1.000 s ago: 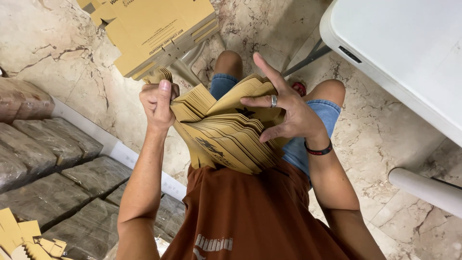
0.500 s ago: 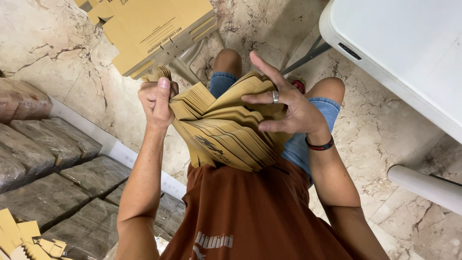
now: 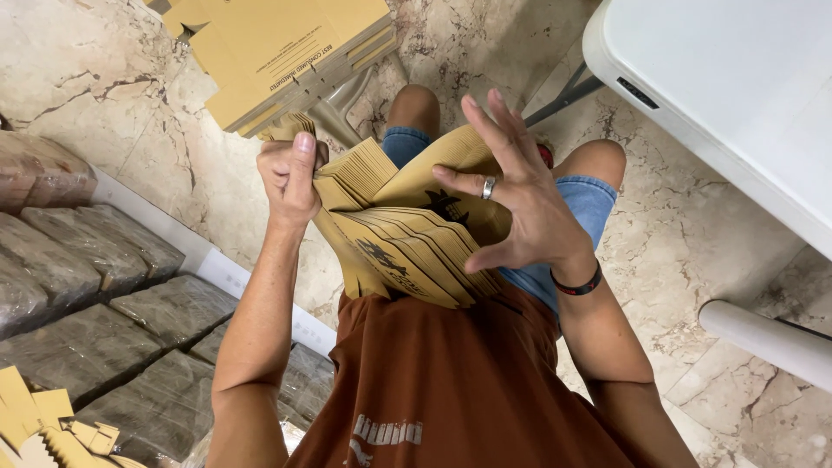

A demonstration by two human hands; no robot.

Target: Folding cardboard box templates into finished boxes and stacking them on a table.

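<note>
A fanned stack of flat tan cardboard sheets [image 3: 407, 234] with black print rests against my lap. My left hand [image 3: 290, 178] pinches the stack's upper left edge, thumb on top. My right hand [image 3: 520, 204], with a ring and a dark wristband, lies spread on the top sheet at the right, fingers splayed and partly lifted. Below the sheets are my rust-coloured shirt and blue denim shorts.
A pile of flat cardboard boxes [image 3: 286, 52] lies on the marble floor ahead. A white table [image 3: 737, 95] stands at the right with a white leg [image 3: 763, 334]. Plastic-wrapped bundles [image 3: 95, 303] fill the left. Cardboard scraps [image 3: 43, 425] sit at the bottom left.
My right hand's fingers have lifted and spread more off the top sheet. The left hand's grip and the stack have barely shifted.
</note>
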